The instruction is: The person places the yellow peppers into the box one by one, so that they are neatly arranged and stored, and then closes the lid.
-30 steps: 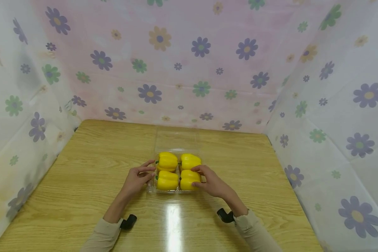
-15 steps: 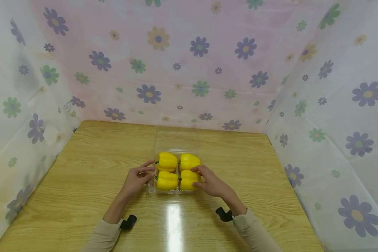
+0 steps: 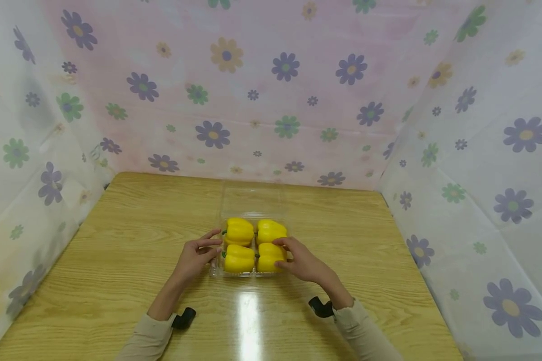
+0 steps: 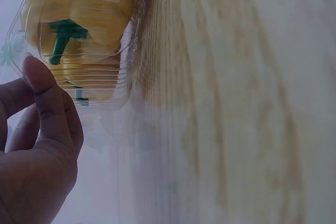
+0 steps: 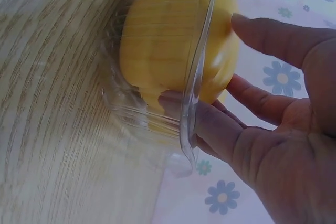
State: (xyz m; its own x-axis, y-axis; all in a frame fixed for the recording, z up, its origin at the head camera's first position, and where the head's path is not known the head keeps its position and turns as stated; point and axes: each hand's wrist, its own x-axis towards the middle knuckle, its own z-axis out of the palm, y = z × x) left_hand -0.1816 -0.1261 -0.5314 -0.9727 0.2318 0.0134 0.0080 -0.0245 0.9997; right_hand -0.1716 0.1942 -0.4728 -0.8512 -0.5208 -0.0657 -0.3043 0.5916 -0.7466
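Note:
Several yellow bell peppers sit in two rows in a clear plastic clamshell box (image 3: 255,275) on the table. My right hand (image 3: 303,261) is at the near right bell pepper (image 3: 267,257), thumb on its near side and a finger toward its far side. In the right wrist view the thumb touches this pepper (image 5: 163,35), and one finger lies by the box wall. My left hand (image 3: 193,256) rests with relaxed fingers at the box's left edge; in the left wrist view its thumb tip touches the clear rim. Green stems (image 4: 63,38) show through the plastic there.
The box's clear lid (image 3: 252,200) lies folded back behind it. Bare wood table (image 3: 131,235) surrounds the box, with a bright reflection in front. A flowered cloth (image 3: 253,115) encloses the back and sides. A black device (image 3: 184,318) sits at each wrist.

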